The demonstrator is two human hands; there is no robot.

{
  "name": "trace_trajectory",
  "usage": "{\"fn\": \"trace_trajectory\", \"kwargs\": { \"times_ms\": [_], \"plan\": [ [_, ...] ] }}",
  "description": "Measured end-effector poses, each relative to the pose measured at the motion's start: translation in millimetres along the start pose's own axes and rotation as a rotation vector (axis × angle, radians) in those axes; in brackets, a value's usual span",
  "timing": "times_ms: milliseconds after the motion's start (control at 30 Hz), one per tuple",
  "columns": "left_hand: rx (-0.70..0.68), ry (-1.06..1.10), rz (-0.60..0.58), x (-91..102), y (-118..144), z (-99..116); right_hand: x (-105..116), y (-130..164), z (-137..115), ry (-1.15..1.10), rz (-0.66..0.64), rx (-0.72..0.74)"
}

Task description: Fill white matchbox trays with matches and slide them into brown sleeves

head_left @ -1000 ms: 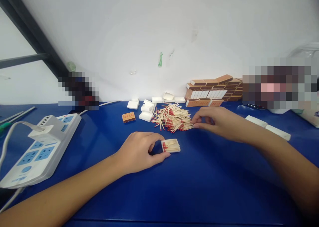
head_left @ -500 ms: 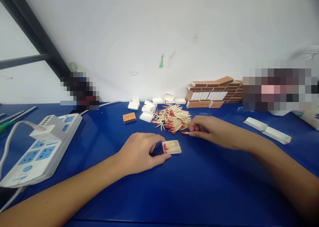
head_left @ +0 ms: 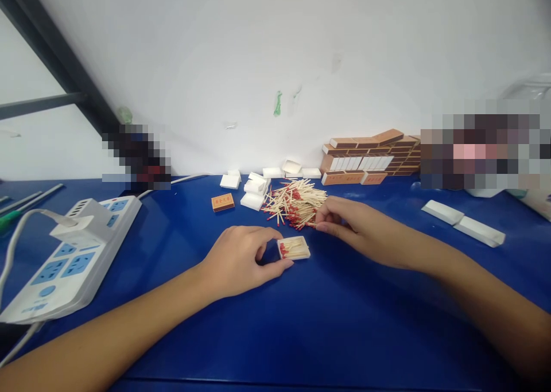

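Matches handled over a small tray on a blue tabletop.

The left hand (head_left: 241,260) is curled, thumb and fingers closed on the left end of the white matchbox tray (head_left: 294,248), which lies flat and partly filled, red heads to the left. The right hand (head_left: 348,222) is pinched on a few matches at the near edge of the loose match pile (head_left: 295,202), just beyond the tray. Empty white trays (head_left: 252,185) and stacked matchboxes (head_left: 370,156) are seen behind; a power strip (head_left: 64,260) lies far left on the tabletop (head_left: 301,323).
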State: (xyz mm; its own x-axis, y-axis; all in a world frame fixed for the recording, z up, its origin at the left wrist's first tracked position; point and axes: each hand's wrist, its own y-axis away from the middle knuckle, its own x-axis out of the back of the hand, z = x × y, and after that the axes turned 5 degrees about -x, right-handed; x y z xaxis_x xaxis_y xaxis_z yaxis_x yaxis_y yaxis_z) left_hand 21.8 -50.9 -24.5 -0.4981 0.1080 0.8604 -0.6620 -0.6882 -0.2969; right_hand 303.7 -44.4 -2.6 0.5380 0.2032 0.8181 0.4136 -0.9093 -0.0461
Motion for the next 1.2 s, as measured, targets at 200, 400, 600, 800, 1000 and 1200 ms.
{"fn": "trace_trajectory", "kwargs": {
  "times_ms": [200,400,600,800,1000,1200],
  "plan": [
    [0.003,-0.002,0.018,-1.1,-2.9,1.3,-21.1,5.9,-27.5,-0.169,-0.081,0.047],
    [-0.021,0.011,0.018,-1.5,-1.9,1.8,-31.0,7.9,-30.5,-0.098,-0.132,0.041],
    [-0.055,0.019,0.018,-2.7,-1.5,-0.6,-28.2,7.4,-28.5,-0.051,-0.086,0.074],
    [-0.059,0.022,0.017,-2.1,-1.1,-0.1,-28.4,7.2,-26.6,-0.014,-0.081,0.084],
    [-0.053,0.014,0.004,-1.4,-1.6,1.0,-27.8,7.3,-28.8,0.017,-0.055,0.109],
    [-0.047,0.021,0.012,-1.6,-1.2,0.5,-27.9,7.7,-28.5,0.004,-0.017,0.11]
  ]
}}
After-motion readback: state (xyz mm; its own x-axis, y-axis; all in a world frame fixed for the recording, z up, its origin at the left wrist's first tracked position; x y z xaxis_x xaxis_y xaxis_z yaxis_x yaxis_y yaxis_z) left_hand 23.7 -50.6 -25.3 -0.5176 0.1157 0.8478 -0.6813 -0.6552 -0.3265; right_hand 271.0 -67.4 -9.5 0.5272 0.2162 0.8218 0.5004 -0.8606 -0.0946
